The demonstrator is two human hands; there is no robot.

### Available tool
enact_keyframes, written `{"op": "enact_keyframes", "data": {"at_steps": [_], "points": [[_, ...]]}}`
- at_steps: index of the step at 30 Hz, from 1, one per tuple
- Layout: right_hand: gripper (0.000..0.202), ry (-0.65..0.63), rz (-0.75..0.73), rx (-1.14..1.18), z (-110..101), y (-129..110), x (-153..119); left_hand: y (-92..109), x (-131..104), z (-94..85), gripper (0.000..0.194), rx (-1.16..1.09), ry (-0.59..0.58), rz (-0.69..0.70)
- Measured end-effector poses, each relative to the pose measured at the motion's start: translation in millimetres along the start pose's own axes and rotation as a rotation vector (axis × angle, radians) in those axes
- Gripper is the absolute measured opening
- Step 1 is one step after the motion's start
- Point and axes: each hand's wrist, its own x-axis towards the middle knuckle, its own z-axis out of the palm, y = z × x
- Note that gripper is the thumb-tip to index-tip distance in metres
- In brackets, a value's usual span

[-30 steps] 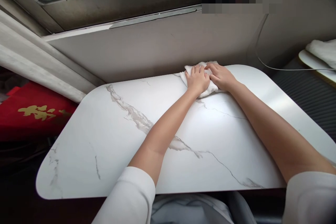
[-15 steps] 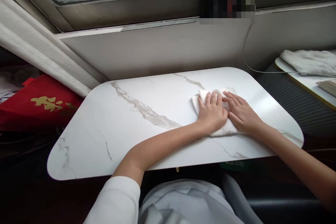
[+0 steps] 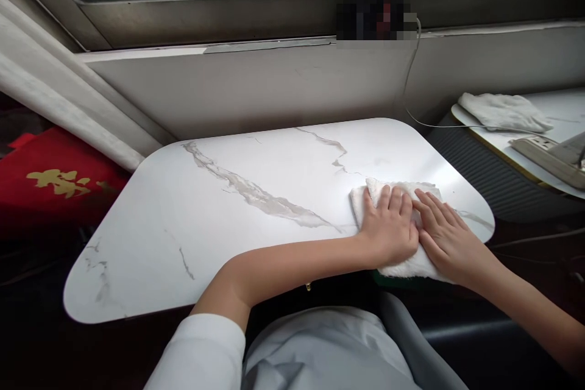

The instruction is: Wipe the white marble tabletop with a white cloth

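A folded white cloth [image 3: 404, 265] lies on the white marble-patterned table [image 3: 274, 170], near its right end. Part of the cloth hangs past the table's front edge. My left hand [image 3: 390, 231] rests on it with the fingers spread and pressed down. Close beside it on the right, my right hand [image 3: 450, 237] lies flat on the same cloth, its fingers stretched out. The two hands nearly touch at the thumbs and fingertips. Much of the cloth's middle is hidden under them.
A white curtain [image 3: 59, 79] and a red bag [image 3: 68, 195] with gold lettering are at the left. To the right, another table [image 3: 564, 103] bears a white cloth [image 3: 505, 111] and a power strip [image 3: 543, 152]. A thin cable [image 3: 409, 79] runs down below the window.
Both hands have slid the cloth toward me and slightly right, from the tabletop to over its front edge. The view has turned a little to the right.
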Motion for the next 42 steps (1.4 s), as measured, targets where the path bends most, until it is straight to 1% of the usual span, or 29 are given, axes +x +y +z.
{"op": "enact_keyframes", "data": {"at_steps": [2, 4, 6, 8, 10, 12, 14, 17, 21, 24, 29, 33, 37, 42], "points": [[0.051, -0.012, 0.048, 0.024, 4, 8, 9, -4, 13, 0.2, 0.055, -0.032, -0.004, -0.009], [0.051, -0.034, 0.094, 0.059, 9, 19, 26, -10, 30, 0.2, 0.055, -0.063, -0.013, -0.018], [0.05, -0.057, 0.146, 0.089, 14, 31, 50, -18, 50, 0.5, 0.054, -0.084, -0.005, -0.037], [0.049, -0.035, 0.181, 0.107, 20, 42, 77, -27, 71, 1.2, 0.053, -0.092, 0.025, -0.071], [0.047, 0.038, 0.172, 0.129, 25, 51, 106, -39, 94, 1.7, 0.052, -0.087, 0.059, -0.117], [0.045, 0.115, 0.124, 0.158, 31, 58, 134, -52, 116, 1.5, 0.052, -0.074, 0.079, -0.159], [0.043, 0.157, 0.087, 0.187, 34, 65, 161, -66, 139, 0.7, 0.051, -0.062, 0.092, -0.185], [0.041, 0.165, 0.067, 0.216, 37, 75, 196, -86, 167, -0.6, 0.05, -0.041, 0.129, -0.216], [0.04, 0.177, 0.056, 0.247, 41, 86, 230, -103, 193, -0.8, 0.048, -0.017, 0.177, -0.266], [0.039, 0.187, 0.061, 0.263, 44, 92, 247, -111, 207, -0.4, 0.046, -0.015, 0.19, -0.283], [0.042, 0.155, 0.089, 0.264, 49, 102, 268, -120, 224, -1.1, 0.045, -0.015, 0.194, -0.3], [0.043, 0.139, 0.065, 0.277, 52, 112, 282, -124, 235, -1.7, 0.044, 0.002, 0.205, -0.328], [0.045, 0.113, 0.049, 0.292, 54, 120, 288, -125, 241, -0.2, 0.044, -0.001, 0.213, -0.343], [0.045, 0.087, 0.017, 0.253, 53, 122, 283, -121, 241, 2.6, 0.045, 0.021, 0.229, -0.345]]}}
